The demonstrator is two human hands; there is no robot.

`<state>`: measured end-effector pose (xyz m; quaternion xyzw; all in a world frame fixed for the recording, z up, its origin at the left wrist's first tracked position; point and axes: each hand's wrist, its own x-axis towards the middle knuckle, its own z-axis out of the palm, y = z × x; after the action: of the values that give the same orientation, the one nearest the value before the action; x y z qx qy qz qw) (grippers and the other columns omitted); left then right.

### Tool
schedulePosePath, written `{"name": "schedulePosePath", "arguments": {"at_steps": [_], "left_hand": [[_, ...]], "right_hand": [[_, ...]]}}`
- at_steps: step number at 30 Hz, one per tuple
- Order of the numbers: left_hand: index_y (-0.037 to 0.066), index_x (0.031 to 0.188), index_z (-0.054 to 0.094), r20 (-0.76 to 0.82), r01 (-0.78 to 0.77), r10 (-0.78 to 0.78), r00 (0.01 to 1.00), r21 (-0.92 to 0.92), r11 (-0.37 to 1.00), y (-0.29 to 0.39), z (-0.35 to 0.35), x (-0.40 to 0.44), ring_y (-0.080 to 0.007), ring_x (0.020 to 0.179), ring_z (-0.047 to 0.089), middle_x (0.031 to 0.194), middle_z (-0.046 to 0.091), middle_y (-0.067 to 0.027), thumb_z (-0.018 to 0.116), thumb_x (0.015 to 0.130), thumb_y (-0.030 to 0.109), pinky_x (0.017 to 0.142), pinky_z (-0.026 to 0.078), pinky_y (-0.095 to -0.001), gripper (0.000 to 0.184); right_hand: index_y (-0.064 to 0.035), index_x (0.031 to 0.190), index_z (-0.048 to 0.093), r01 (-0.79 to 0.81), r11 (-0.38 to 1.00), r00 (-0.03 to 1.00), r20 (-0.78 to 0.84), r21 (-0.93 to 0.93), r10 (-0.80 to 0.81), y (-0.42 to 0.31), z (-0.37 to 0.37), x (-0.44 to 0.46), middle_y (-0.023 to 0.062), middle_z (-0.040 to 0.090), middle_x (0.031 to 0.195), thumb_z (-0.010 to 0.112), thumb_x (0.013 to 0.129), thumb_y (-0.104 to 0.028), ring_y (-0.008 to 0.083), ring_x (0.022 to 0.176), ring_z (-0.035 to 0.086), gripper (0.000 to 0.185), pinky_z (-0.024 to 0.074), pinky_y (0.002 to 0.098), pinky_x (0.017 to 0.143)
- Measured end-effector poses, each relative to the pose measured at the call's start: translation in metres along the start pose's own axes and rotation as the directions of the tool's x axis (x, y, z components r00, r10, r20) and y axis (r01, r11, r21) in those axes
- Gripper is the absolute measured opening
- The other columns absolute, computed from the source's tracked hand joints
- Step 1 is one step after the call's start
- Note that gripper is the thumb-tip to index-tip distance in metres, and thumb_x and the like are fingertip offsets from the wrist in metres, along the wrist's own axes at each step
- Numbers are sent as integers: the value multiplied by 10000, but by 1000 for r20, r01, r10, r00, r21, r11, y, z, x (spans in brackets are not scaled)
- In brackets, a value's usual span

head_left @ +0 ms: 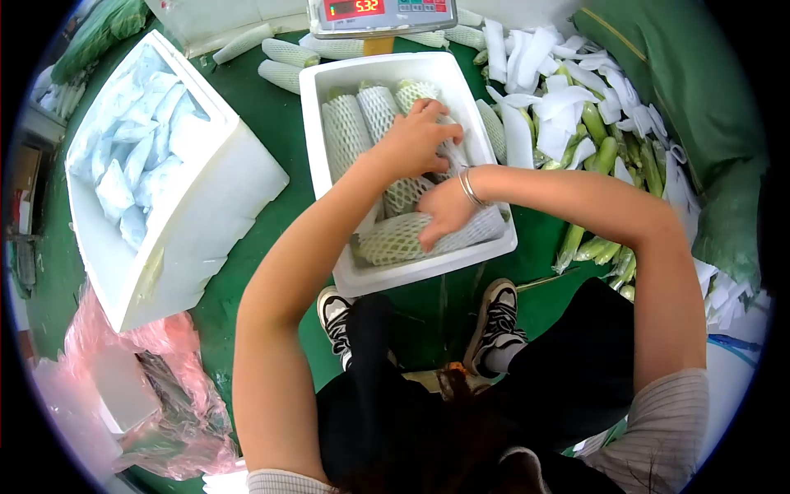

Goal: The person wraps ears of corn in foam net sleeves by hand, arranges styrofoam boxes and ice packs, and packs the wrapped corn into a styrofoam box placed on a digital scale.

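Note:
A white foam box (323,247) stands before me with several long green vegetables in white foam netting. Some lie lengthwise, like the netted vegetable (344,136) at the left; one lies crosswise at the near end (387,243). My left hand (415,140) reaches over the right side of the box, its fingers curled over a netted vegetable (453,156) there. Lower down, my right hand (448,212), with bracelets at the wrist, grips the crosswise one, thumb over its top. Some of its fingers are hidden.
Behind the box sits a scale (383,20) reading 5.32. Loose netted vegetables (288,52) lie near it. A foam box of bluish bags (136,156) stands left, above pink plastic film (177,354). At right are piled green vegetables (605,152), white foam sleeves (535,58) and a green sack (691,82).

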<state>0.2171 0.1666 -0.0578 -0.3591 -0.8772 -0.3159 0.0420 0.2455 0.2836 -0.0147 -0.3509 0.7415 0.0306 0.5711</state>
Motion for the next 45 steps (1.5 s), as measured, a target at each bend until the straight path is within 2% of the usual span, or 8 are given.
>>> {"name": "schedulePosePath", "arguments": {"at_steps": [4,12,18,23,30,35,41,45], "left_hand": [[196,1004,617,11,32,-32,999,1,999,-5,-4,0,-367,1207,368,1240,463,-143,712,618,145,961,375,-456,401],[147,1059,633,9,-62,63,998,-63,996,-35,6,13,-360,1166,442,1173,531,-197,726,653,193,1009,363,-395,419],[101,1130,590,-176,154,-188,966,-194,969,28,-124,-79,-337,1083,528,1138,563,-171,699,717,185,973,397,-386,435],[1,1075,589,-824,742,-345,450,130,658,-97,-287,-253,-288,1017,581,1107,604,-177,700,729,120,893,444,-377,382],[69,1387,306,-613,947,-782,-111,174,-271,-249,-299,-344,-497,1259,308,1361,410,-195,638,708,498,962,312,-634,869],[68,1187,540,-744,969,-663,76,210,-126,-330,-330,-436,-341,1069,564,1124,601,-192,630,611,154,904,445,-371,589],[59,1137,551,-497,663,-859,-124,-685,301,-158,-364,-440,-251,931,582,1019,594,-102,686,625,56,765,484,-364,530],[39,1255,458,-560,333,-767,314,-691,641,-37,-342,-353,-247,1027,548,1131,552,-141,681,689,53,888,453,-353,608]], "right_hand": [[-14,908,567,-18,840,801,-511,-542,-313,-2,28,-36,161,577,893,633,740,-530,326,812,581,546,462,421,766],[-9,1042,497,-25,884,911,-374,-468,-173,47,54,20,190,542,961,494,747,-13,359,889,565,295,469,430,772],[-32,941,576,-115,868,920,-381,-483,-90,-32,0,-72,145,584,894,523,744,-72,331,880,578,208,469,428,758],[-17,969,545,25,940,606,-742,-341,-285,-83,-34,-126,151,555,847,562,735,-1,339,794,554,235,458,399,696],[-22,942,570,-76,991,593,-804,-112,-45,-34,-15,-132,150,572,822,563,793,-51,328,760,571,152,464,383,681],[6,920,586,7,962,461,-854,273,240,-4,43,-172,143,614,781,571,808,-71,270,680,606,136,476,335,631],[12,932,590,148,766,386,-750,626,538,27,122,-209,72,615,723,574,829,-81,121,672,580,140,465,263,617],[8,980,577,179,766,415,-753,617,510,26,149,-208,54,598,768,571,840,-94,108,701,569,174,466,249,643]]}}
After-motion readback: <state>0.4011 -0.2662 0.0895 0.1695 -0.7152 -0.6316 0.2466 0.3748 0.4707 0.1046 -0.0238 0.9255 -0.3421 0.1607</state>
